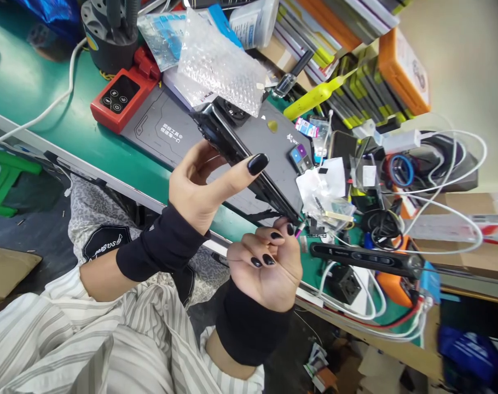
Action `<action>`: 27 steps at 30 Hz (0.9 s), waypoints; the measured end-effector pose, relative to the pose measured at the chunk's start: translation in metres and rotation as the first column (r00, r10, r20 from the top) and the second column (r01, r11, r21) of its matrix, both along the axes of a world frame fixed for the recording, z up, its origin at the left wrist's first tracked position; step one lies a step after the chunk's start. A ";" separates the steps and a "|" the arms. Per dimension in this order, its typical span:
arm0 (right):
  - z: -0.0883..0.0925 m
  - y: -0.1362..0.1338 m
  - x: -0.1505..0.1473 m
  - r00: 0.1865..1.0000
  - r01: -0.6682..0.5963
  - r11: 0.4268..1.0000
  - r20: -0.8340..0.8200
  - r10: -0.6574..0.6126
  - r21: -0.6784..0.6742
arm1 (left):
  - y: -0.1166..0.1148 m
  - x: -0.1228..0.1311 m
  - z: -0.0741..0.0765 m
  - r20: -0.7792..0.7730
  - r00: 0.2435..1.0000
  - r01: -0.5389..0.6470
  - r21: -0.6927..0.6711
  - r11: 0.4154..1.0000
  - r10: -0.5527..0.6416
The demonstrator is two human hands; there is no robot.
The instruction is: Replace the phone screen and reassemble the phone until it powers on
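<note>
My left hand grips a slim black phone, seen nearly edge-on and tilted above the grey work mat. The thumb lies along its near edge and the fingers are partly hidden behind it. At the phone's lower end is my right hand, fingers curled and thumb pressed in. What those fingers pinch is hidden. A thin black strip shows beside the phone just above the right hand. Something thin with a pink part pokes out past the right fingertips.
A red control box and bubble wrap lie on the far left side. Beyond the mat are a yellow bottle, small packets, white cables and stacked orange-yellow boxes. Right of my right hand lies a long black tool.
</note>
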State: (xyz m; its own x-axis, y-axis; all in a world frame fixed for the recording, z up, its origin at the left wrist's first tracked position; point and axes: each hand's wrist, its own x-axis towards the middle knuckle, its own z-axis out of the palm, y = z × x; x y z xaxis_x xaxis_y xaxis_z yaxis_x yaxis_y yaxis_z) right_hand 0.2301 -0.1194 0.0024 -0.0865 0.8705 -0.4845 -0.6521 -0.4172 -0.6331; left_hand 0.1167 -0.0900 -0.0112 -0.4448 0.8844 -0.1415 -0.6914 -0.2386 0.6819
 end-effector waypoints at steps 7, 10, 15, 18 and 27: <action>-0.003 0.003 -0.011 0.991 0.128 0.989 0.040 -0.131 0.073 | -0.001 0.003 0.000 0.047 0.999 -0.024 -0.015 1.000 0.024; -0.004 0.002 -0.016 0.975 0.183 0.978 0.107 -0.193 0.096 | 0.000 0.004 -0.003 0.069 0.997 -0.032 -0.035 0.999 0.034; -0.009 -0.004 -0.018 0.956 0.186 0.964 0.190 -0.222 0.188 | 0.002 0.002 -0.006 0.149 0.989 0.029 -0.045 0.999 -0.022; -0.010 -0.007 -0.009 0.973 0.044 0.973 0.212 -0.093 0.226 | 0.003 -0.008 -0.009 0.223 0.971 0.104 -0.046 0.993 -0.091; 0.009 -0.003 -0.005 0.840 -0.461 0.857 -0.196 0.505 0.231 | 0.015 -0.036 -0.003 0.421 0.779 0.485 0.068 0.872 -0.466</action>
